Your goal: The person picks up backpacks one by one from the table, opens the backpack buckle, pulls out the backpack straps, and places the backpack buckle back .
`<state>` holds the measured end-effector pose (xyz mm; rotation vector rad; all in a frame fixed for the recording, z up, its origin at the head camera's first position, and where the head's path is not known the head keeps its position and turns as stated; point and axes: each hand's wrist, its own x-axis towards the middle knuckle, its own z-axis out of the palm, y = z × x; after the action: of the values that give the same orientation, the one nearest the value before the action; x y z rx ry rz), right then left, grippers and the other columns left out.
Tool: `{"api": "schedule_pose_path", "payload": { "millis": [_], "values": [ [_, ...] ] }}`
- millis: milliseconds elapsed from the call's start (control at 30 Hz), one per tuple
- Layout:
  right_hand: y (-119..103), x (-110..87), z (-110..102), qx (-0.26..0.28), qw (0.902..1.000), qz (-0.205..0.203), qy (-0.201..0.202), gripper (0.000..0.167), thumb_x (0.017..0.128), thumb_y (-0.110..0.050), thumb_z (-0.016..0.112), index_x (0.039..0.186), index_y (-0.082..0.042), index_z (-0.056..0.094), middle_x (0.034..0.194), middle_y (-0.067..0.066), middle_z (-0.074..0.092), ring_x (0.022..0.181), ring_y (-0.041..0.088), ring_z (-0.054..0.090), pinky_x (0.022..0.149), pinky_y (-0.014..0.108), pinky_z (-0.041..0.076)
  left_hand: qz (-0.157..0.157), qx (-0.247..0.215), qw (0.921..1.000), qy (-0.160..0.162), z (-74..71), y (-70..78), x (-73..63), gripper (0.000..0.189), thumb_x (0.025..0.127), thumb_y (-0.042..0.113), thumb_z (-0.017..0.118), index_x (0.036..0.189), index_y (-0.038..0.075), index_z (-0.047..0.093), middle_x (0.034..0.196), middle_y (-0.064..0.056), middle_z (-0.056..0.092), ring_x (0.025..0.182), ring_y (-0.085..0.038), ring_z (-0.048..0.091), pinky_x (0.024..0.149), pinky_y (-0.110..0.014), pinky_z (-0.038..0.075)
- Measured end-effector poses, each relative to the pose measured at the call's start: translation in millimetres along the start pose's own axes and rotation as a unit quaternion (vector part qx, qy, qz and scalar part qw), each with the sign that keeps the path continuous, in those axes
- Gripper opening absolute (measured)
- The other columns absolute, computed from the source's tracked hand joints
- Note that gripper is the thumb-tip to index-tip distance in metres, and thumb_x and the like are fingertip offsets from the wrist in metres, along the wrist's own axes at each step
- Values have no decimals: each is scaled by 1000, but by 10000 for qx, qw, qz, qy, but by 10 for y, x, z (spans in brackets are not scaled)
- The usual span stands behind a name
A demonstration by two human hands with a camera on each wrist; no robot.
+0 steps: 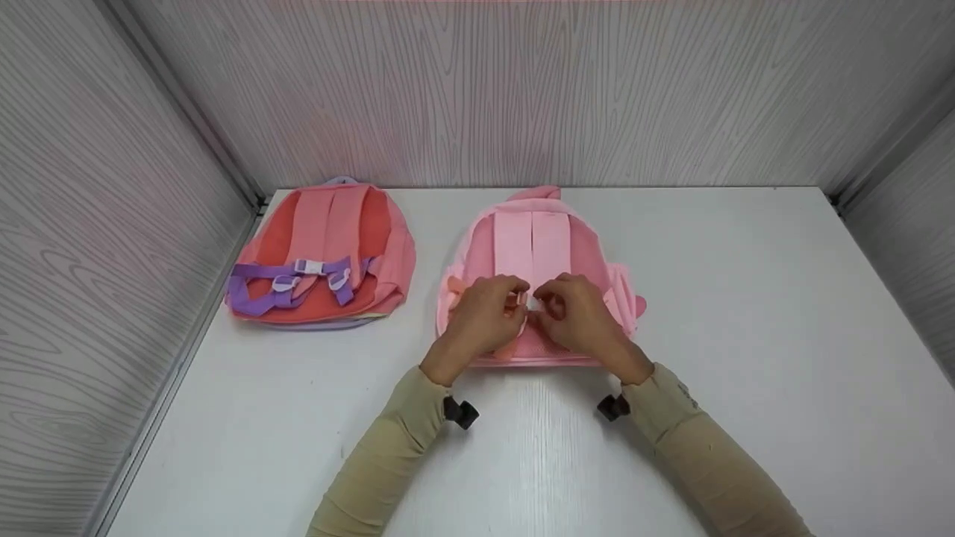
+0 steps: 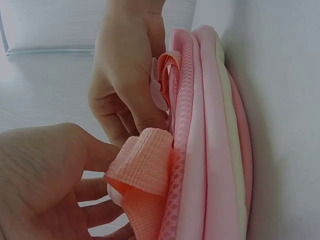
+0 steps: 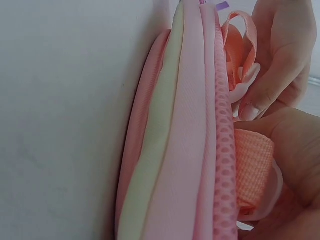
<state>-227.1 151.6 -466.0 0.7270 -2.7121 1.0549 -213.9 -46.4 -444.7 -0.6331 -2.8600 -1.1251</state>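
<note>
A pink backpack (image 1: 531, 246) lies on the table with its shoulder straps facing up. Over its lower back, my left hand (image 1: 486, 312) and right hand (image 1: 580, 313) meet, fingertips close together. Between them shows a small white plastic buckle (image 1: 533, 303) on orange webbing. Both hands pinch the buckle, one from each side; whether its halves are joined is hidden by the fingers. In the left wrist view a loop of orange strap (image 2: 142, 162) stands by my left thumb. Orange webbing (image 3: 253, 167) with a pale plastic piece lies under my right hand in the right wrist view.
To the left lies a second backpack (image 1: 336, 231), coral and red, its purple straps (image 1: 257, 287) fastened by a white buckle (image 1: 309, 267). Behind the white table (image 1: 746, 313) rises a grey wood-grain wall (image 1: 477, 89), with side panels left and right.
</note>
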Motion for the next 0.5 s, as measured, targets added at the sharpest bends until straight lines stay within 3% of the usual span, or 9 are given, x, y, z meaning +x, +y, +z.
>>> {"api": "schedule_pose_path", "payload": {
  "millis": [167, 500],
  "values": [
    [-4, 3, -6, -2, 10000, 20, -4, 19, 90, -9, 82, 106, 0, 80, 82, 10, 65, 79, 23, 53, 75, 36, 41, 103, 15, 9999, 66, 14, -19, -3, 28, 103, 13, 67, 129, 2, 72, 122, -13, 75, 108, -28, 68, 99, -47, 55],
    [-29, -10, -66, 82, 9999, -134, 10, 16, 92, -3, 78, 108, 0, 80, 83, 10, 66, 79, 23, 53, 74, 36, 41, -84, -111, 9999, -49, -6, -28, 15, 31, 101, 13, 70, 131, 4, 72, 124, -11, 74, 108, -25, 69, 98, -44, 57]
  ]
}}
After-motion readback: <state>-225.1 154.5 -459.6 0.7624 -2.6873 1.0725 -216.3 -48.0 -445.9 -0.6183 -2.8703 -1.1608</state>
